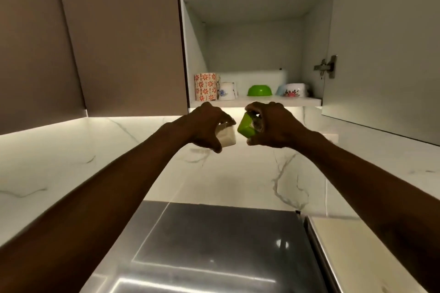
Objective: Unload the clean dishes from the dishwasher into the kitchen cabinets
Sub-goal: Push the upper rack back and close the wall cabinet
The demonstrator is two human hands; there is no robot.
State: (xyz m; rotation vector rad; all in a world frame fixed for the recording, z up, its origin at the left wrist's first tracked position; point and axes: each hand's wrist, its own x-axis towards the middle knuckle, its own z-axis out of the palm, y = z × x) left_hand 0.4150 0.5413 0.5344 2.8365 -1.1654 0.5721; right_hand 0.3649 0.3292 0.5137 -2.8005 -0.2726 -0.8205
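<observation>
We are gripping a white cup [226,137] in our left hand [206,123], a green cup [246,125] in our right hand [273,123], both raised just below the open cabinet [254,102]

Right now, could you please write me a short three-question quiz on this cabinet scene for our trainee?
1. True or false: the green bowl on the cabinet's lowest shelf stands rim up.
2. What does the right hand hold? A) a plate B) a green cup C) a spoon
3. Short answer: which hand grips the white cup?

Key: 1 false, it sits rim down; 2 B; 3 the left hand.
</observation>
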